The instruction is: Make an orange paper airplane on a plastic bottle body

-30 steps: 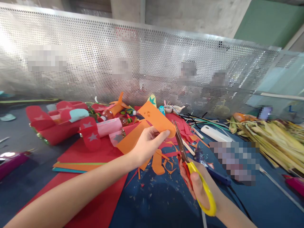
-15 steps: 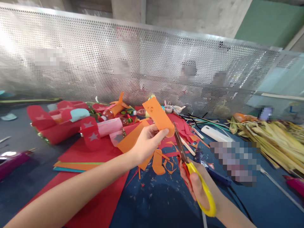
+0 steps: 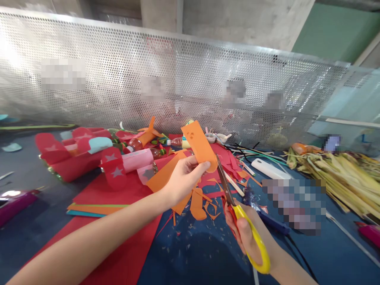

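My left hand [image 3: 187, 180] pinches an orange paper strip [image 3: 200, 144] near its rounded lower end, holding it up above the table. Wrapped in my right hand [image 3: 245, 229] is a pair of scissors [image 3: 227, 186] with yellow and red handles. Its blades look nearly together, and their tips are at the right edge of the strip's rounded end. Below the strip, a rounded orange cutout [image 3: 197, 204] lies among curly orange paper scraps [image 3: 211, 209]. A larger orange sheet [image 3: 162, 174] rests behind my left wrist.
Red paper sheets [image 3: 124, 253] cover the table at left. Paper-covered bottle models [image 3: 80, 158] stand beyond them. A blue glue gun [image 3: 273, 221] lies right, near a white tool [image 3: 268, 168] and dried husks [image 3: 335, 174]. A perforated metal screen [image 3: 202, 75] spans the back.
The orange strip has shifted very slightly right and down in view. The scissors blades look a little closer together, with their tips still at the strip's edge.
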### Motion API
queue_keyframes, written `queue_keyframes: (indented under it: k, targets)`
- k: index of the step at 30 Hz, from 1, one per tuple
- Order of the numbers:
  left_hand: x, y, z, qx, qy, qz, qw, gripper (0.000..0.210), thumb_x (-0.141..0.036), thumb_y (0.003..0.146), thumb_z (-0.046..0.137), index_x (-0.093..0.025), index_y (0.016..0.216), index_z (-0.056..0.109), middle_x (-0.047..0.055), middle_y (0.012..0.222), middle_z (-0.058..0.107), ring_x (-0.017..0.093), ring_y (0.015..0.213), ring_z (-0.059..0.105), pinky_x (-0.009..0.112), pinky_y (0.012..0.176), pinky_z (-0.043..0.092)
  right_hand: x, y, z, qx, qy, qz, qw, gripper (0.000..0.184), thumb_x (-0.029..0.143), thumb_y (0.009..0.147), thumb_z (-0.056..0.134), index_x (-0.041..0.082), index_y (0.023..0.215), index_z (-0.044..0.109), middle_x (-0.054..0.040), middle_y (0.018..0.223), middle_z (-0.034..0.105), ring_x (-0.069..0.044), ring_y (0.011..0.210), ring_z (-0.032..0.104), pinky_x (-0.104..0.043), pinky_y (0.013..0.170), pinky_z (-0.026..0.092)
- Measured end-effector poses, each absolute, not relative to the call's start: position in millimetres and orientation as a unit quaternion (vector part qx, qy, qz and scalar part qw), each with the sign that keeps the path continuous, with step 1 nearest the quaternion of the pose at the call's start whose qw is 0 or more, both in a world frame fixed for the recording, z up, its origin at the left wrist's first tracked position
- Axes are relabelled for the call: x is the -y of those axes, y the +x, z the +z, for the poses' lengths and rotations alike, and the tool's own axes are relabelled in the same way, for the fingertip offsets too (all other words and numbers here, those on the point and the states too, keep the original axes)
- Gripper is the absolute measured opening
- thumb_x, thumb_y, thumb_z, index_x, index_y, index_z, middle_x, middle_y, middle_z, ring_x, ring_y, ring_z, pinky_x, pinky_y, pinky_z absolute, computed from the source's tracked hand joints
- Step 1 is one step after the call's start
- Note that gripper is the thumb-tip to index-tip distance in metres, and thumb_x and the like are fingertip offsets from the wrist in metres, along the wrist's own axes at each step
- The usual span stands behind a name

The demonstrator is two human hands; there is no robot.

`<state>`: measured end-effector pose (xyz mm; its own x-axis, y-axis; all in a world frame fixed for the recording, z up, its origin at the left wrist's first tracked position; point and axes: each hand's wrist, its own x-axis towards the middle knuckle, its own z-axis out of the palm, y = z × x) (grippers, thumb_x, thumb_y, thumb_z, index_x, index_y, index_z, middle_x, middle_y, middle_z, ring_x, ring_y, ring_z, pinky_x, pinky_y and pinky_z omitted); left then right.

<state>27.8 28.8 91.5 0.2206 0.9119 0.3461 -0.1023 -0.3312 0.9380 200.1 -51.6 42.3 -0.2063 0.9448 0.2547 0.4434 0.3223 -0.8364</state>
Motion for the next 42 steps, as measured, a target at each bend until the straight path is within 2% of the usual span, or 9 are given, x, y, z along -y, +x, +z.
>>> queue_keyframes:
  k: [4, 17, 19, 22, 26, 32, 37, 42]
  targets:
    - [-28, 28, 93, -0.331, 0.623, 0.533, 0.467, 0.023, -0.035, 0.073, 0.059, -0.017, 0.059, 0.060, 0.000, 0.063, 0.057, 0.011, 0.059, 0.047, 0.023, 0.054, 0.038, 52, 200, 43, 0.706, -0.490, 0.330, 0.391, 0.060, 0.080, 0.078, 0.023, 0.023, 0.068, 0.037, 0.0062, 0.051, 0.031, -0.007, 0.036, 0.026, -0.021, 0.030, 0.022]
    - [-32, 27, 92, -0.314, 0.630, 0.538, 0.465, 0.022, -0.035, 0.072, 0.058, -0.016, 0.061, 0.058, 0.000, 0.063, 0.056, 0.011, 0.062, 0.047, 0.023, 0.058, 0.040, 52, 203, 41, 0.700, -0.491, 0.354, 0.380, 0.059, 0.081, 0.076, 0.027, 0.023, 0.068, 0.035, 0.0070, 0.052, 0.029, -0.007, 0.035, 0.028, -0.020, 0.031, 0.024]
    - [-32, 28, 92, -0.322, 0.630, 0.535, 0.463, 0.023, -0.036, 0.072, 0.058, -0.016, 0.061, 0.057, 0.000, 0.063, 0.055, 0.011, 0.060, 0.046, 0.023, 0.057, 0.039, 52, 204, 38, 0.692, -0.493, 0.372, 0.375, 0.060, 0.082, 0.075, 0.027, 0.023, 0.070, 0.035, 0.0071, 0.053, 0.030, -0.006, 0.033, 0.029, -0.020, 0.030, 0.027]
    - [-33, 28, 90, -0.345, 0.630, 0.524, 0.458, 0.024, -0.038, 0.072, 0.057, -0.017, 0.061, 0.055, -0.001, 0.062, 0.053, 0.011, 0.057, 0.043, 0.023, 0.054, 0.037, 49, 204, 30, 0.678, -0.491, 0.391, 0.382, 0.062, 0.084, 0.072, 0.027, 0.023, 0.071, 0.038, 0.0057, 0.055, 0.034, -0.008, 0.034, 0.034, -0.022, 0.035, 0.038]
    - [-36, 29, 85, -0.367, 0.640, 0.496, 0.458, 0.024, -0.040, 0.072, 0.056, -0.016, 0.067, 0.058, -0.001, 0.062, 0.052, 0.011, 0.057, 0.043, 0.024, 0.054, 0.036, 44, 200, 15, 0.662, -0.482, 0.396, 0.415, 0.067, 0.087, 0.068, 0.025, 0.022, 0.070, 0.042, 0.0008, 0.057, 0.046, -0.012, 0.041, 0.045, -0.027, 0.045, 0.045]
    - [-40, 31, 79, -0.349, 0.663, 0.475, 0.462, 0.024, -0.039, 0.074, 0.055, -0.015, 0.072, 0.060, 0.000, 0.066, 0.056, 0.012, 0.060, 0.047, 0.025, 0.059, 0.039, 41, 204, 8, 0.664, -0.462, 0.400, 0.431, 0.062, 0.083, 0.073, 0.026, 0.023, 0.071, 0.044, -0.0035, 0.062, 0.050, -0.020, 0.056, 0.054, -0.031, 0.050, 0.046]
    - [-40, 31, 77, -0.334, 0.683, 0.464, 0.455, 0.026, -0.038, 0.076, 0.055, -0.014, 0.080, 0.063, 0.003, 0.073, 0.063, 0.013, 0.064, 0.052, 0.026, 0.063, 0.044, 42, 211, 11, 0.670, -0.457, 0.402, 0.425, 0.059, 0.079, 0.076, 0.027, 0.023, 0.074, 0.044, -0.0036, 0.065, 0.050, -0.020, 0.058, 0.054, -0.032, 0.055, 0.048]
    - [-40, 29, 76, -0.320, 0.717, 0.449, 0.425, 0.030, -0.039, 0.080, 0.053, -0.013, 0.090, 0.066, 0.007, 0.089, 0.068, 0.018, 0.078, 0.060, 0.030, 0.073, 0.048, 42, 213, 14, 0.676, -0.459, 0.397, 0.418, 0.058, 0.079, 0.077, 0.027, 0.023, 0.075, 0.044, -0.0031, 0.065, 0.049, -0.020, 0.057, 0.053, -0.032, 0.053, 0.047]
